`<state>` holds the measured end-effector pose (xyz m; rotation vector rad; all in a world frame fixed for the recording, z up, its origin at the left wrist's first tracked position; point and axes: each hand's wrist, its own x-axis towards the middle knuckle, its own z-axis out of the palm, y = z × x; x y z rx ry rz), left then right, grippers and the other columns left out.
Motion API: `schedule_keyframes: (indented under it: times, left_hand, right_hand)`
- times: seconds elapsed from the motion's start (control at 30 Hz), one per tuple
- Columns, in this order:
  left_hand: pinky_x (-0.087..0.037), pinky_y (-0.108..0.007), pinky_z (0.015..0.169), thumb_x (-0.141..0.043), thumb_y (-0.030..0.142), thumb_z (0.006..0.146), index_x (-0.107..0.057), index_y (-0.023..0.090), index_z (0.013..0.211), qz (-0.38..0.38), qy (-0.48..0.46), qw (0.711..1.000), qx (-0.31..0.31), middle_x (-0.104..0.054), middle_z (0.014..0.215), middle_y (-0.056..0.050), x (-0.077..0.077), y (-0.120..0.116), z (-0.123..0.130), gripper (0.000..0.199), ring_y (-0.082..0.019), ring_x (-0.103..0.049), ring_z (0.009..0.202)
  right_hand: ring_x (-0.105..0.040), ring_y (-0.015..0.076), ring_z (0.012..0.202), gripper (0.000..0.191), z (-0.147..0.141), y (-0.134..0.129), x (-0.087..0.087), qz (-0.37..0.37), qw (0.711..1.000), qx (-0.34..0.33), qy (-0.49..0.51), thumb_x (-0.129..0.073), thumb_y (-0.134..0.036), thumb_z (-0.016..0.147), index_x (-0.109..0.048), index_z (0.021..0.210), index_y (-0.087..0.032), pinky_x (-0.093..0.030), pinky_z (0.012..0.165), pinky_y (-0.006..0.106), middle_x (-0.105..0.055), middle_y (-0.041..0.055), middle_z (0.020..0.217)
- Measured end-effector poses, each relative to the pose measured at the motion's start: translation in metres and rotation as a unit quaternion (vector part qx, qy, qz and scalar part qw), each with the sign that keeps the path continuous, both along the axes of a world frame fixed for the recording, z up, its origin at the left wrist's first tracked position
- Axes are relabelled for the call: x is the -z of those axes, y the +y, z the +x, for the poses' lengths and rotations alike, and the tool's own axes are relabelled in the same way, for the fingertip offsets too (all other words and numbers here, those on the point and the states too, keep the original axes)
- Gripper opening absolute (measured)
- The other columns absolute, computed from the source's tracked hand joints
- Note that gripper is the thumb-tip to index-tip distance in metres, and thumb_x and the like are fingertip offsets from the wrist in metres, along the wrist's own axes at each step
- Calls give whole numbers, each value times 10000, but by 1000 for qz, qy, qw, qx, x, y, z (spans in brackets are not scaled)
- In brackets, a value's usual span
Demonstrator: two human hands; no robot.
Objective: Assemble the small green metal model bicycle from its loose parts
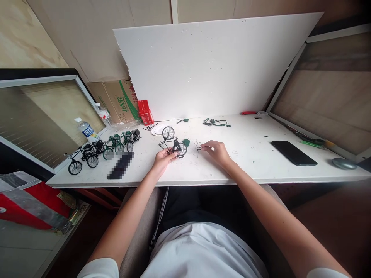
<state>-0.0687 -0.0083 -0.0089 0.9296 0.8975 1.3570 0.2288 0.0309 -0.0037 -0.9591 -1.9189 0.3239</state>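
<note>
Near the middle of the white table, a miniature bicycle (173,142) with black spoked wheels is gripped at its lower side by my left hand (165,160). My right hand (216,151) is a short way to the right, with thumb and fingers pinched around a small dark part (199,148) too tiny to identify. Small loose bits (196,142) are scattered between the hands. A green piece (186,142) shows just behind the bicycle's wheel.
Several miniature bicycles (116,144) stand at the left, near two bottles (87,130). Green and black parts (216,122) lie at the back, beside a red box (145,112) further left. A phone (293,153) and a grey rounded object (344,163) rest at right.
</note>
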Motion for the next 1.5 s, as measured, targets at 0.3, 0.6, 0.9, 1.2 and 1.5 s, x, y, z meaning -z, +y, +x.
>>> schedule_keyframes:
  times: [0.3,0.6,0.9,1.2,1.5]
  left_hand:
    - [-576,-494,1068,-991,225,686,-667,142,1139,-9,-1,1000,12,-815,1095,-130,-2,-1,2,563,-259,-777,1053]
    - [-578,-496,1071,-1006,256,668,-682,137,1136,0,18,1000,-1,-813,1079,-122,0,-1,4,582,-243,-774,1027]
    - [-591,-465,1043,-1006,269,670,-746,126,1131,5,19,1000,-1,-810,1102,-123,-3,-3,4,548,-242,-762,1040]
    - [-589,-406,982,-988,275,695,-749,128,1160,13,42,998,37,-801,1129,-122,-4,-4,5,543,-216,-752,994]
    - [-585,-356,911,-992,302,685,-741,140,1198,19,64,997,49,-808,1156,-132,-5,-5,4,593,-215,-754,980]
  right_hand:
    - [-782,248,964,273,-41,-22,6,158,986,-50,-10,-555,-203,1086,-812,1157,-260,-655,833,434,-833,90,1071]
    - [-721,259,957,274,-46,-26,8,198,980,-34,-11,-565,-182,1078,-787,1201,-286,-633,796,446,-806,93,1059]
    - [-653,260,943,245,-46,-22,12,191,981,10,-28,-588,-190,1067,-800,1137,-290,-588,743,416,-725,99,1017]
    - [-686,240,921,225,-47,-21,15,184,982,-23,-33,-608,-189,1064,-807,1100,-288,-606,739,394,-736,84,972]
    - [-691,228,944,292,-46,-25,13,214,974,-50,-55,-558,-138,1068,-792,1143,-297,-589,752,380,-757,75,1006]
